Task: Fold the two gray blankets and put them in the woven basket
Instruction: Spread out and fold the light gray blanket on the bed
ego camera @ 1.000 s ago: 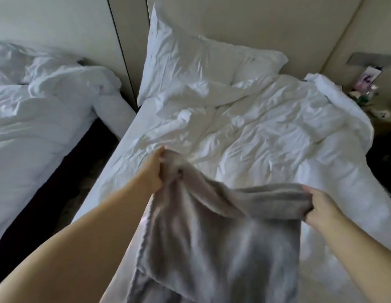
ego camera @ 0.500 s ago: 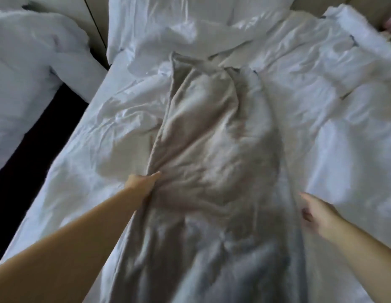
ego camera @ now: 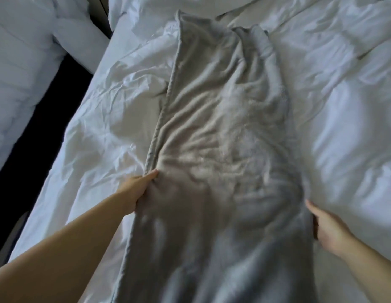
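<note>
Head view, looking down. White bed (ego camera: 343, 149) w/ rumpled bedding fills most of the frame; a 2nd white bed (ego camera: 26, 73) sits at upper left, across a dark gap. Gray blanket (ego camera: 223, 138) lies flat on the bed as one long strip, its long axis running from bottom centre to top centre of the frame. The far end is bunched and uneven at top centre; the near end runs off the bottom edge. No basket and no 2nd blanket in view. Both hands sit on opposite long edges, approx. mid-length. Left hand (ego camera: 135, 191), at centre left, pinches the hemmed left edge, thumb on top and fingers tucked under the cloth. Right hand (ego camera: 327, 228), at lower right, meets the right edge w/ thumb pointing up-frame; its fingers look curled onto the edge, though blur makes this less sure. Left hand is higher in the frame, so nearer the far end. Judgement: the far end lies straight up-frame from both hands, so a lengthwise fold means carrying cloth along that axis, and the bunched top corners prob. need squaring first.
</note>
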Tool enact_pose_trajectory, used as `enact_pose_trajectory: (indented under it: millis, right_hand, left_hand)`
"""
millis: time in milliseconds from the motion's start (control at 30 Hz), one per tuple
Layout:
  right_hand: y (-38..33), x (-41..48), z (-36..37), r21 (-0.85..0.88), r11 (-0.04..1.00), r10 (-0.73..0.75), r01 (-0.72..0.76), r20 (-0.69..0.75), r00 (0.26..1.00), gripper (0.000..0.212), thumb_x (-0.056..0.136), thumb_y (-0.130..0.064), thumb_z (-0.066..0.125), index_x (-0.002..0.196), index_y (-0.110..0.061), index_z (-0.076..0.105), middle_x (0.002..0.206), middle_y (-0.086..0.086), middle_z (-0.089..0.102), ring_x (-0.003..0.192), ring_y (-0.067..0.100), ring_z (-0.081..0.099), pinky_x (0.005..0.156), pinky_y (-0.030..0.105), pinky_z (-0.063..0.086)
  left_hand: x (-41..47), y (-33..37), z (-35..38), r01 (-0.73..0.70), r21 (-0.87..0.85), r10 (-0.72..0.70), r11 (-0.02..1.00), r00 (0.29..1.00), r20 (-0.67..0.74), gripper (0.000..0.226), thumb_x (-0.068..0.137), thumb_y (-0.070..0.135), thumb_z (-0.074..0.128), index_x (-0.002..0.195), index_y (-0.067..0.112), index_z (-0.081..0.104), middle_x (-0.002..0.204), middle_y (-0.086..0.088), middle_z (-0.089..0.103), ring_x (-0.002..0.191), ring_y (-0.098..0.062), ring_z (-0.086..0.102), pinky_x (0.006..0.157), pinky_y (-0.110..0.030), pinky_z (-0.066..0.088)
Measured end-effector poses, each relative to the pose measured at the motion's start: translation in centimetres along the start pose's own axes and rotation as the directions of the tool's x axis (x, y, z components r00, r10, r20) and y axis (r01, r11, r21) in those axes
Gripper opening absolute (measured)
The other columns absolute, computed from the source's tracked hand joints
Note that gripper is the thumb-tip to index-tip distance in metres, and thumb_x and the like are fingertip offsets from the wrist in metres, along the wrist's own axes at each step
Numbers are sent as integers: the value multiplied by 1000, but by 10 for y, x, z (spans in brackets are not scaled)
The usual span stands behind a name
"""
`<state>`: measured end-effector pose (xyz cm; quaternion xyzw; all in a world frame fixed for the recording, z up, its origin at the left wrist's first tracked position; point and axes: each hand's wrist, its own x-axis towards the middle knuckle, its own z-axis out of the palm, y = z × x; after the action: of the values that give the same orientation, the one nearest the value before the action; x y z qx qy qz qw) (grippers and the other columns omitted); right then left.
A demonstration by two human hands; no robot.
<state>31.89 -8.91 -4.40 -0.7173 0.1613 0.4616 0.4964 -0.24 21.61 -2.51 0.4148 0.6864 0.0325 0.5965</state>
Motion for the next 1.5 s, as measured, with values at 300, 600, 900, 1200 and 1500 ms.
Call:
enact_pose_trajectory:
  millis: [300,600,900,1200,1500]
  right_hand:
    - [155,-87,-33,-79,983,158,-163,-70,985,31,84,-22,69,107,0,68,97,20,73,95,33,65,86,44,50]
    - [168,-166,-52,-635,772,-173,-4,-217,961,41,87,-27,69,87,14,67,86,24,67,92,37,66,68,34,43]
    - [31,-153,-42,-374,872,-371,316,-82,925,56,87,-54,59,119,-8,59,122,13,62,102,23,57,92,39,43]
    - [282,-195,-108,-497,864,-41,-81,-229,973,38,85,-26,71,109,3,65,98,21,68,86,32,63,81,42,53]
    - [366,-283,-141,-317,900,303,-300,-42,952,31,70,-9,79,96,7,70,90,25,72,88,36,69,93,49,51]
  left_hand:
    - [-83,-113,-26,-40,171,44,984,999,-18,34,77,41,75,85,8,70,68,-5,73,63,-21,69,59,-28,55]
    - [-164,-169,-48,-112,536,161,837,986,-45,36,89,40,63,87,5,66,90,-14,66,89,-31,64,67,-30,41]
    - [-151,-60,-67,-276,210,307,938,942,-136,89,74,61,69,143,12,39,88,-6,60,75,-20,59,58,-23,43]
    - [-183,-310,-50,-4,577,101,817,986,-136,48,77,51,70,102,11,59,98,-13,68,82,-28,60,70,-31,48]
    - [-267,-386,-83,180,389,-131,903,980,-150,34,80,41,72,77,8,67,68,-7,64,62,-22,58,51,-25,39]
